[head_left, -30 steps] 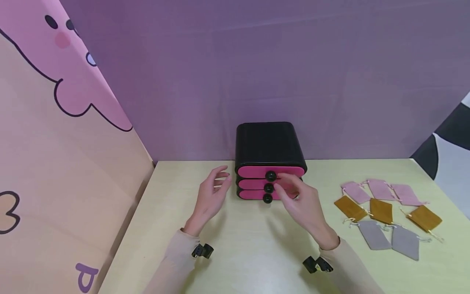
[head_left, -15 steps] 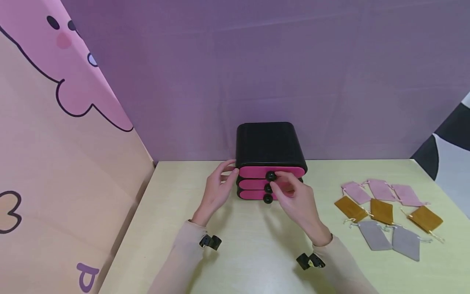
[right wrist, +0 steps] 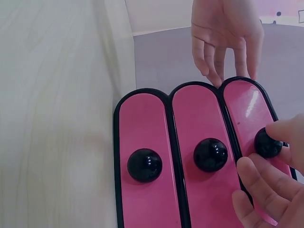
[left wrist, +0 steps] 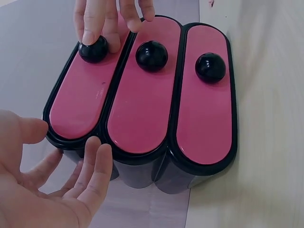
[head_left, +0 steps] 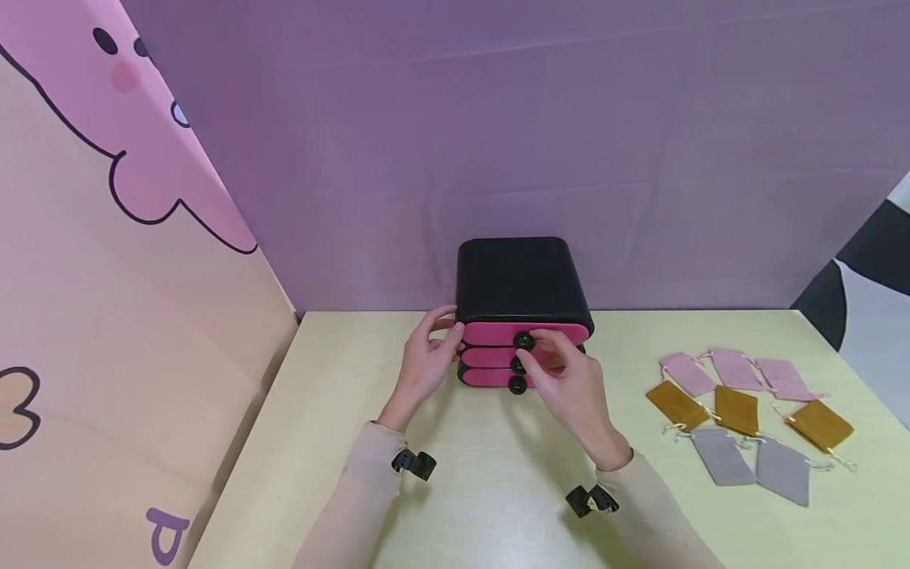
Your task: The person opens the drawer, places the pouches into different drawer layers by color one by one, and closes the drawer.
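A small black drawer cabinet (head_left: 522, 276) with three pink drawer fronts stands at the back of the table. Each front carries a round black knob. My right hand (head_left: 574, 387) pinches the top drawer's knob (right wrist: 268, 143) between thumb and fingers, as the right wrist view shows. At the cabinet's left side, my left hand (head_left: 425, 359) holds the top tier, its thumb at the front rim and its fingers around the side. In the left wrist view those fingertips (left wrist: 97, 152) lie near the seam between the top and middle tiers. All three drawers appear closed.
Several drawstring pouches lie flat at the right of the table: pink (head_left: 737, 369), mustard (head_left: 737, 409) and grey (head_left: 784, 470). Behind the cabinet rises a purple backdrop (head_left: 426, 158). A printed panel (head_left: 128, 316) borders the table's left side.
My left hand has moved right and come onto the cabinet's side. My right hand has moved slightly left and taken hold of the top knob. The drawers look unmoved.
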